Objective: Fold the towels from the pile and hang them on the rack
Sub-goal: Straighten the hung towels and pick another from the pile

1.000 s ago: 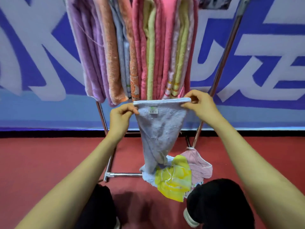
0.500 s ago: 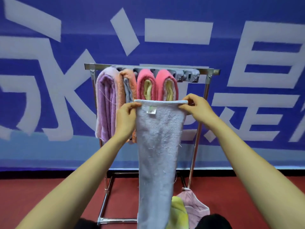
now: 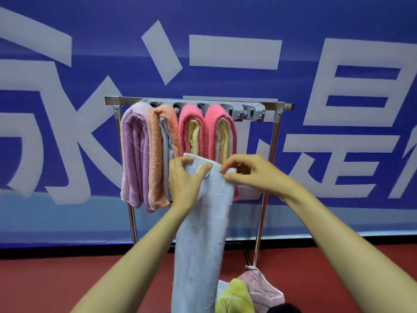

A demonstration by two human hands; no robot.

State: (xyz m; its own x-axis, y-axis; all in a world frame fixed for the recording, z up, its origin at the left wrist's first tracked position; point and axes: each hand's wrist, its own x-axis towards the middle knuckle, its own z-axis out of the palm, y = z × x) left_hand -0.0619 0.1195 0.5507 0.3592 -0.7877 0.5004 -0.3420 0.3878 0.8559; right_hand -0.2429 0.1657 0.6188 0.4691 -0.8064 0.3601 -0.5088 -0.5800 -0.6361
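Change: I am seeing the two hands drawing together. Half a second ago they were stretching the top hem wide and flat, and now that hem is being doubled over at the centre of the frame.
Left hand (image 3: 184,179): it is pinching the gathered top of the pale blue terry towel (image 3: 203,233) between thumb and curled fingers.
Right hand (image 3: 250,175): its thumb and forefinger are nipping the towel's right corner and bringing it toward the left hand, with the other fingers lifting clear.
Towel's place: it is hanging as a long narrow strip from centre frame to the bottom edge, in front of the chrome tube rack (image 3: 268,177) and not yet over its bar.
Rack load: folded purple, orange and pink towels (image 3: 135,154) are draping over its left and middle, while the grey clip strip (image 3: 250,112) at the right is standing bare.
Pile: crumpled yellow-green and pink towels (image 3: 234,297) are waiting at lower right.
Meaning: I am judging the lengthwise fold to be under way. Hanging is coming next, probably in the free space at the right of the bar.
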